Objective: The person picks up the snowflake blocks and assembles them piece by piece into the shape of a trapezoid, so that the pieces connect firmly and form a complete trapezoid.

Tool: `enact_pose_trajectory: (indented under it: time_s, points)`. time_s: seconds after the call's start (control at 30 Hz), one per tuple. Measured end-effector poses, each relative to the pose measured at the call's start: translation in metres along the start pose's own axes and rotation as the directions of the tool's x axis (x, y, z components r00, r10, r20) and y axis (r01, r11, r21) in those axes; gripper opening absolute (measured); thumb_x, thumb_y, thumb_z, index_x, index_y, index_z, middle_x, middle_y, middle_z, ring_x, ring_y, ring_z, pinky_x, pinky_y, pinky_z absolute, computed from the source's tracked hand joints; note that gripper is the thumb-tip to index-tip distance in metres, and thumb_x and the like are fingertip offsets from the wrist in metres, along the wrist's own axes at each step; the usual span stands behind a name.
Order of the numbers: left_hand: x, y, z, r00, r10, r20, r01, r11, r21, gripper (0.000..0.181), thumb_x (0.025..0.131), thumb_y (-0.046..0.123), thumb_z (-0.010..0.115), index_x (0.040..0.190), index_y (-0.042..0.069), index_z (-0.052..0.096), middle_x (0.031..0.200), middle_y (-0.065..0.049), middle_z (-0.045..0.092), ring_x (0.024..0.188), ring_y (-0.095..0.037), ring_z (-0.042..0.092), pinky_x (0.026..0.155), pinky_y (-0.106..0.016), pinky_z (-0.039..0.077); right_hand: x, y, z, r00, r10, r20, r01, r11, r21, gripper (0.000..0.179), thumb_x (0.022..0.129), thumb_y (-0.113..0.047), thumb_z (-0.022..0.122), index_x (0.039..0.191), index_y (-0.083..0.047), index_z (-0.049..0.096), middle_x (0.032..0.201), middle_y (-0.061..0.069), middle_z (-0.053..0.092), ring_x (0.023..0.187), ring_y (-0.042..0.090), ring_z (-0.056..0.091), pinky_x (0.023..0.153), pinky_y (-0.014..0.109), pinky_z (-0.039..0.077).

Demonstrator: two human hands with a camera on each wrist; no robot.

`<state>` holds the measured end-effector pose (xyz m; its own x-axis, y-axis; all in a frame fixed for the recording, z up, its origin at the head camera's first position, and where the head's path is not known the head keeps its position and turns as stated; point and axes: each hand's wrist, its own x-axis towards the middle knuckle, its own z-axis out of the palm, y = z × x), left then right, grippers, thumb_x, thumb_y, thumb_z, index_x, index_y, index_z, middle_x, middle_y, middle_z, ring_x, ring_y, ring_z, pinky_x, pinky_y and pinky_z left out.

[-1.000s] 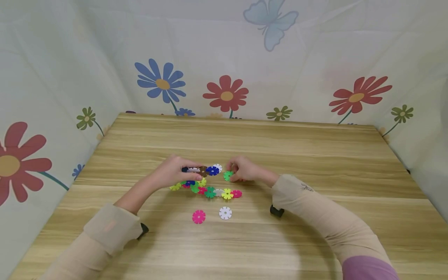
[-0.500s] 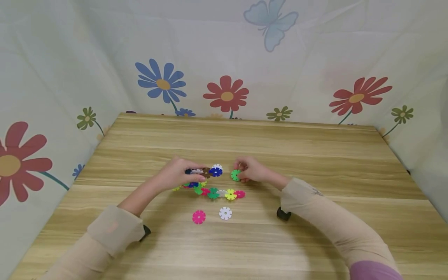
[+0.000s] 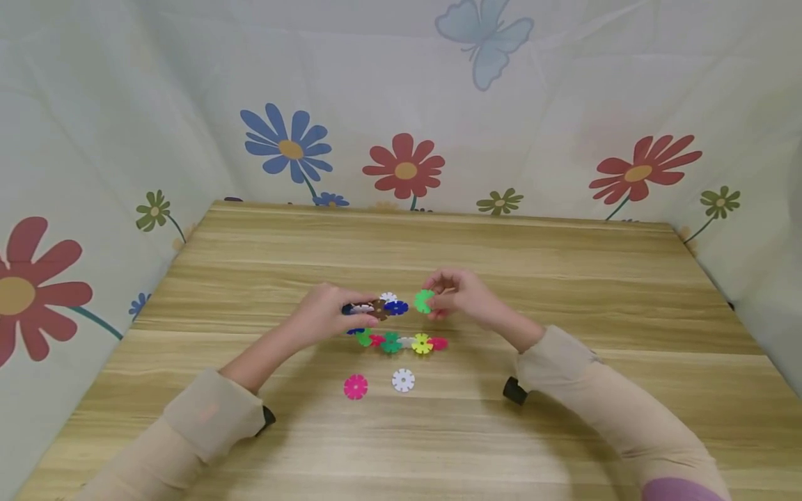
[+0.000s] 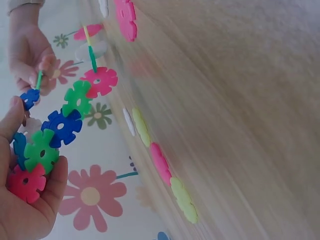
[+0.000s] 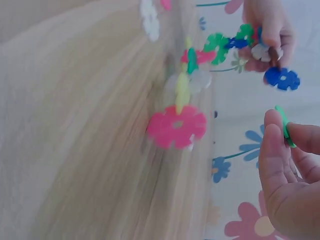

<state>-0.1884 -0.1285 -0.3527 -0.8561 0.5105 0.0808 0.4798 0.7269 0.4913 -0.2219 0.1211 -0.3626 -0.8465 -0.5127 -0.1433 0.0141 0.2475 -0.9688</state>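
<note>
My left hand [image 3: 321,316] holds a chain of slotted, flower-shaped plastic discs joined edge to edge. A brown disc [image 3: 379,309] and a blue disc [image 3: 396,307] stick out past its fingertips. From the palm, a green disc [image 4: 42,152], a dark blue disc [image 4: 62,127] and several more run down toward a pink end disc [image 5: 177,126]. Between thumb and fingers, my right hand [image 3: 465,299] pinches a single bright green disc [image 3: 423,301]. A small gap separates that disc from the blue one. Part of the chain is hidden behind the left hand.
A loose pink disc [image 3: 356,387] and a white disc [image 3: 404,380] lie nearer me on the wooden table [image 3: 564,278]. Behind the chain, several discs lie flat, among them a yellow one [image 4: 184,200]. Flowered cloth [image 3: 539,139] stands along the table's far edge.
Both hands have shifted to the right, the left one carrying the chain along. The green disc has risen and tilted in the right hand. The loose pink and white discs in front stay put.
</note>
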Motion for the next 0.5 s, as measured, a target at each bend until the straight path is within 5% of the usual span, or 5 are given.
enact_pose_trajectory:
  time_s: [0.17, 0.5]
  points:
    - [0.0, 0.005, 0.002, 0.998, 0.041, -0.057, -0.04, 0.999, 0.015, 0.041, 0.075, 0.036, 0.067, 0.107, 0.011, 0.065, 0.09, -0.006, 0.069, 0.053, -0.006, 0.045, 0.047, -0.018, 0.034, -0.006, -0.006, 0.003, 0.999, 0.031, -0.012, -0.03, 0.998, 0.061, 0.023, 0.081, 0.006, 0.057, 0.103, 0.009, 0.051, 0.078, 0.007, 0.051, 0.064, 0.02, 0.064, 0.066, 0.043, 0.053]
    - [0.0, 0.012, 0.006, 0.98, 0.144, -0.134, -0.128, 0.984, 0.122, 0.036, 0.075, 0.038, 0.066, 0.103, 0.014, 0.067, 0.085, -0.001, 0.07, 0.055, -0.003, 0.048, 0.048, -0.015, 0.037, -0.016, -0.012, 0.007, 0.997, 0.075, -0.023, -0.07, 0.983, 0.169, 0.025, 0.082, 0.004, 0.055, 0.105, 0.01, 0.047, 0.076, 0.005, 0.053, 0.061, 0.014, 0.062, 0.059, 0.027, 0.053]
